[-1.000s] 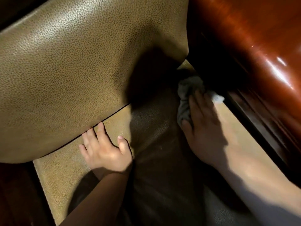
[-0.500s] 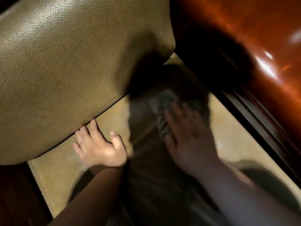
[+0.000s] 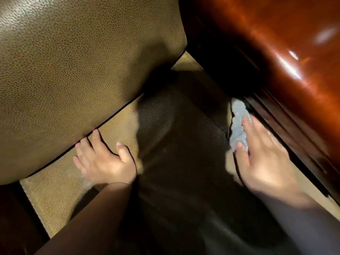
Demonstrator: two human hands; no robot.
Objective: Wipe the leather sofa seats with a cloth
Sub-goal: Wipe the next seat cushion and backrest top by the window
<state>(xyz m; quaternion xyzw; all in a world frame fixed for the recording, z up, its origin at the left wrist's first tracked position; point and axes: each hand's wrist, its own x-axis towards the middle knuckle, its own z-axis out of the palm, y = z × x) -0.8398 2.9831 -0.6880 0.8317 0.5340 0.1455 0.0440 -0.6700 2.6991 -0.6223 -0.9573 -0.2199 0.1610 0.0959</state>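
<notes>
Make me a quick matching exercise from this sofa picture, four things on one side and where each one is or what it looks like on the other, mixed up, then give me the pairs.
Things:
1. left hand
2. right hand
3. cloth
4. wooden armrest

Descriptions:
A. glossy reddish-brown, at the right
B. pale grey, bunched beside the wooden frame
C. flat on the tan seat, fingertips at the back cushion seam
D. fingers straight, pressing on the cloth

Pairs: 1-C, 2-D, 3-B, 4-A
</notes>
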